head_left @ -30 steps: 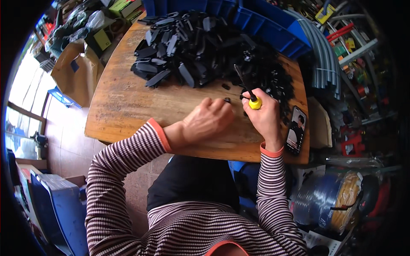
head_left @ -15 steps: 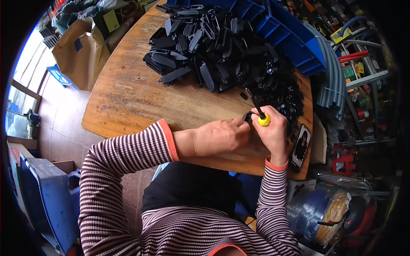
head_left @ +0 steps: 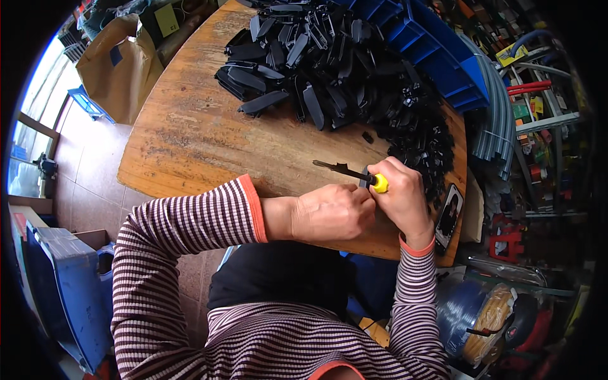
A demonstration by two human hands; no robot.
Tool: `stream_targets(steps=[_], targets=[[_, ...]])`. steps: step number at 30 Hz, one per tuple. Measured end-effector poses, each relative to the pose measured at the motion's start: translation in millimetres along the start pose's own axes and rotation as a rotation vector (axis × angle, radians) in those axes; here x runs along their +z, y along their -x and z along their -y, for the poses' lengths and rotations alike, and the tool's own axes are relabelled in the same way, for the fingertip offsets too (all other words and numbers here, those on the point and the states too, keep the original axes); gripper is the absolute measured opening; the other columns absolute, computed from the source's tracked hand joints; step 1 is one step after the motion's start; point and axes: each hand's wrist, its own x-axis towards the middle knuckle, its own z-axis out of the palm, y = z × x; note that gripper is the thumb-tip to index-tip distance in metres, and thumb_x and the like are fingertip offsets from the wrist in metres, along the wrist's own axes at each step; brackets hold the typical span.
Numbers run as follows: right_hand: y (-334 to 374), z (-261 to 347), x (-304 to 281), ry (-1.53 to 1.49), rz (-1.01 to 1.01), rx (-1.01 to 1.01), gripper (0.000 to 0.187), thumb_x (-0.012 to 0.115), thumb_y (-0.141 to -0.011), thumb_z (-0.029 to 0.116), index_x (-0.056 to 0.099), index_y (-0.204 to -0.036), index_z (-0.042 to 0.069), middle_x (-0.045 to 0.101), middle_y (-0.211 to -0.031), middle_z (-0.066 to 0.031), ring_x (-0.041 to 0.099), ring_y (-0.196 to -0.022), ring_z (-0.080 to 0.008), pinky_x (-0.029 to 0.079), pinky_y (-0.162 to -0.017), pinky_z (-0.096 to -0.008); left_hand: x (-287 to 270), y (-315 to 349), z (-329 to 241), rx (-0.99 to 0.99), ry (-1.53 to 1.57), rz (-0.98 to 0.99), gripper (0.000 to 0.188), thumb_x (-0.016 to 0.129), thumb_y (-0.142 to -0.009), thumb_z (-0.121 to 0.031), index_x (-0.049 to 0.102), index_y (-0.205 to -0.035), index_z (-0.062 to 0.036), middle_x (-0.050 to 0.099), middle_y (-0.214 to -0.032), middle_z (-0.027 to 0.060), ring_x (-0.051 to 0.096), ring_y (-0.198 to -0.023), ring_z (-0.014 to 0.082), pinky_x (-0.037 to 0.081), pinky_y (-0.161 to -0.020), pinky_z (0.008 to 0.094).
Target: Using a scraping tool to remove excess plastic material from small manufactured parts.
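The right hand (head_left: 400, 193) is clamped round the yellow-handled tool (head_left: 380, 183), whose dark shaft runs out to the left above the knuckles of the other hand. The left hand (head_left: 334, 212) is closed, its fingers curled in and meeting the right hand's fingers; it seems to pinch a small dark piece (head_left: 364, 179), which shows between the two hands just beside the tool's shaft, though most of that grip is hidden.

Both hands are over the near part of the worn wooden tabletop (head_left: 183, 139). Just beyond them lies a loose black bit (head_left: 367, 136), and farther out a heap of black parts (head_left: 304, 63) spreads round to the right. The phone (head_left: 448, 215) lies near the right wrist, at the table's edge; blue bins (head_left: 437, 57) stand behind the heap.

Half a second ago the tool's shaft pointed up and away toward the heap; now it has swung over to the left. A second ago the hands were apart; they have since come together. The view has shifted a little too.
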Motion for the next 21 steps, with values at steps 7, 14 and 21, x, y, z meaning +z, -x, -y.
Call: stream_targets(steps=[7,14,21], targets=[[-19.8,-6.2,-29.9,-0.777,-0.293,0.025,0.019,0.068,-0.082,0.008,0.060,-0.098,0.001,0.061,-0.074,-0.0077,0.058,-0.064,-0.0137,0.045,-0.058,-0.0248,-5.0,0.1,1.4,0.036,0.068,0.082,0.019,0.061,-0.073,-0.017,0.057,-0.087,-0.0051,0.055,-0.088,0.0055,0.056,-0.084,0.0181,0.051,-0.069,0.0288],[-31.3,-12.3,13.6,-0.894,-0.569,0.124,0.016,0.065,-0.088,0.011,0.060,-0.100,0.001,0.059,-0.073,-0.0031,0.054,-0.065,-0.0084,0.045,-0.060,-0.0222,-1.3,-1.4,5.3,0.025,0.075,0.015,0.025,0.060,-0.076,-0.017,0.060,-0.097,-0.0055,0.055,-0.089,0.0044,0.057,-0.085,0.0178,0.050,-0.068,0.0286],[-44.0,-32.4,18.4,-0.157,-0.162,0.237,0.017,0.071,-0.081,0.013,0.062,-0.086,0.000,0.063,-0.079,-0.0099,0.062,-0.069,-0.0209,0.049,-0.063,-0.0309,13.4,-6.6,24.8,0.019,0.027,-0.166,0.030,0.059,-0.077,-0.012,0.057,-0.106,-0.0060,0.053,-0.092,0.0065,0.056,-0.088,0.0208,0.048,-0.073,0.0331]])
